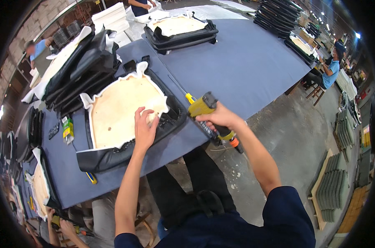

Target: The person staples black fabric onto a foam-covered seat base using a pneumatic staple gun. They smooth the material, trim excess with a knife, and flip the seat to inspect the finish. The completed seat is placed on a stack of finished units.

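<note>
On a blue table (257,62) crowded by stacked seats (82,68), a seat (113,109) is partly covered by the half-curled left hand (146,131), its grip unclear, while a staple gun (202,106) is held in the right hand (221,117) beside a screwdriver (190,98).

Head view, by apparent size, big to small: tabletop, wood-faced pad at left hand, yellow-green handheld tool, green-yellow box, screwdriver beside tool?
1. Tabletop
2. Wood-faced pad
3. Yellow-green handheld tool
Unranked, smallest: green-yellow box and screwdriver; screwdriver looks longer, box wider.
</note>
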Demonstrator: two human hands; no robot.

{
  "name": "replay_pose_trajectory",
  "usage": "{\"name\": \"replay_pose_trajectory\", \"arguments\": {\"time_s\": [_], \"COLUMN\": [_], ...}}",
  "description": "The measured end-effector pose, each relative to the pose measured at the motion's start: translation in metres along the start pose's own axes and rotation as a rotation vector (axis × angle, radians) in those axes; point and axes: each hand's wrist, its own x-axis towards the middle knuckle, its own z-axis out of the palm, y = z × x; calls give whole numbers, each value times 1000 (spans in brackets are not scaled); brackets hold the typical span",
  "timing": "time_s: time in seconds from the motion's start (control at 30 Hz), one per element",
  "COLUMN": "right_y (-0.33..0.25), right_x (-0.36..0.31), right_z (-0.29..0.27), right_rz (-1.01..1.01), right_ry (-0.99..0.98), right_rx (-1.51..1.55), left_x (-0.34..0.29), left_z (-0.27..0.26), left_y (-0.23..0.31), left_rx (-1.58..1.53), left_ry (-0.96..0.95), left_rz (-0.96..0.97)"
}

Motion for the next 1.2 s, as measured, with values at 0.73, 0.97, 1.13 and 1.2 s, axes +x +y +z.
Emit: {"name": "replay_pose_trajectory", "arguments": {"time_s": [0.73,0.97,1.13,1.2], "right_y": [92,90,90,82], "right_x": [121,111,108,101], "right_z": [35,30,24,28], "right_rz": [-779,-717,-731,-780], "right_ry": [574,592,784,864], "right_rx": [-678,-627,-665,-770], "left_x": [-106,-104,-107,-109], "left_z": [19,11,4,-9], "left_y": [49,53,47,49], "left_rx": [683,611,504,371], "left_ry": [-114,-108,-86,-88], "left_rz": [177,182,208,182]}}
